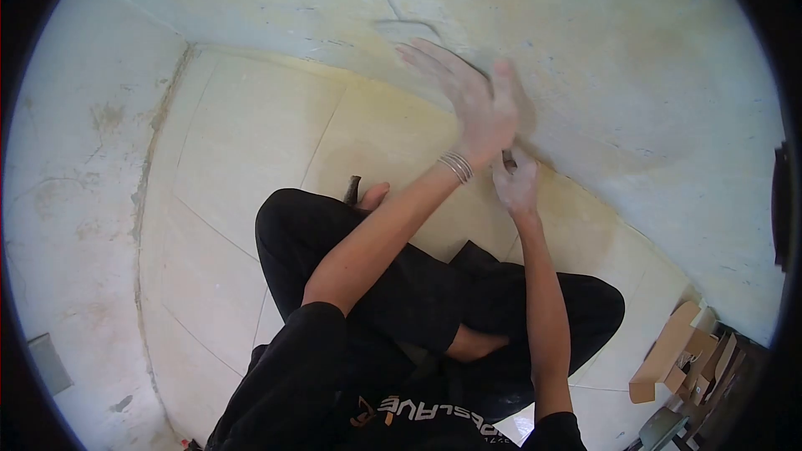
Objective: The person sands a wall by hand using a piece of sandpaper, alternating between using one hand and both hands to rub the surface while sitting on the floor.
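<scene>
My left hand (480,108), dusted pale and slightly blurred, is raised in front of the lower wall (635,50), with its fingers stretched out and the thumb apart. Several thin bracelets (455,167) circle that wrist. Just below it, close to the wall's foot, my right hand (516,184) is curled, with a small dark thing (509,160) showing at its fingers; what it is cannot be made out. A thin dark curved line or edge runs on the wall by the left fingertips.
Pale floor tiles (242,125) lie under my crossed legs (401,292). A second wall (75,159) stands at the left. At the lower right are an open cardboard box (664,351) and a greenish container (662,428). A bare foot (374,195) shows beside my knee.
</scene>
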Demonstrator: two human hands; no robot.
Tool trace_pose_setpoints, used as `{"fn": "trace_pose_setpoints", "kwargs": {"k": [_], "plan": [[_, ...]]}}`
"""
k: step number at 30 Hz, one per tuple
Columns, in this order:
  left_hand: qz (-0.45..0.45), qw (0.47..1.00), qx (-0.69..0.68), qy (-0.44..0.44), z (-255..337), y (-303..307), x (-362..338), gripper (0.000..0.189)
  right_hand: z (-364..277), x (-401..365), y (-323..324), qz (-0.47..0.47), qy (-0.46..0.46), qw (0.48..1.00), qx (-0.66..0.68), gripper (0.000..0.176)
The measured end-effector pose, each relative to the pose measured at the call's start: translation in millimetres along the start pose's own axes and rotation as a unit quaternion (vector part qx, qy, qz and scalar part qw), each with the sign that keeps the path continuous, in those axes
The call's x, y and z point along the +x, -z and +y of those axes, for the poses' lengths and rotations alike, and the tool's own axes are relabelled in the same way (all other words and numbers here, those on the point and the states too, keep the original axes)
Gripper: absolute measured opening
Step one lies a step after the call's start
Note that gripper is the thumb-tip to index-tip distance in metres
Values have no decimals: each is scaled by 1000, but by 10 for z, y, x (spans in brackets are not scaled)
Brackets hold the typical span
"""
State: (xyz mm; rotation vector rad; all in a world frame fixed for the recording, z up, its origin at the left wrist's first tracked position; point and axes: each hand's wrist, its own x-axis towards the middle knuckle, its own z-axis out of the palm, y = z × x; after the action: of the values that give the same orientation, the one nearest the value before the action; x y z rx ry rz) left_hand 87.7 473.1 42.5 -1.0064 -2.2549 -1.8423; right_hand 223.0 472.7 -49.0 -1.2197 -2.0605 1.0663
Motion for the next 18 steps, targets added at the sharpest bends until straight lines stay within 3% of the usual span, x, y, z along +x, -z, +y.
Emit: {"fn": "trace_pose_setpoints", "kwargs": {"k": [3, 6, 12, 16, 18], "plan": [[75, 994, -75, 31, -90, 168, 407, 94, -119, 4, -4, 7, -27, 999, 27, 27], [79, 992, -89, 44, -127, 254, 514, 96, -172, -3, 27, 2, -28, 999, 27, 27], [-36, 999, 6, -29, 85, 5, -176, 88, 13, -12, 41, -6, 25, 999, -40, 29], [58, 998, -40, 10, -59, 99, 306, 94, -236, 2, 70, -9, -42, 999, -2, 30], [97, 992, -78, 24, -127, 270, 580, 93, -190, -3, 32, 0, -24, 999, 24, 30]]}}
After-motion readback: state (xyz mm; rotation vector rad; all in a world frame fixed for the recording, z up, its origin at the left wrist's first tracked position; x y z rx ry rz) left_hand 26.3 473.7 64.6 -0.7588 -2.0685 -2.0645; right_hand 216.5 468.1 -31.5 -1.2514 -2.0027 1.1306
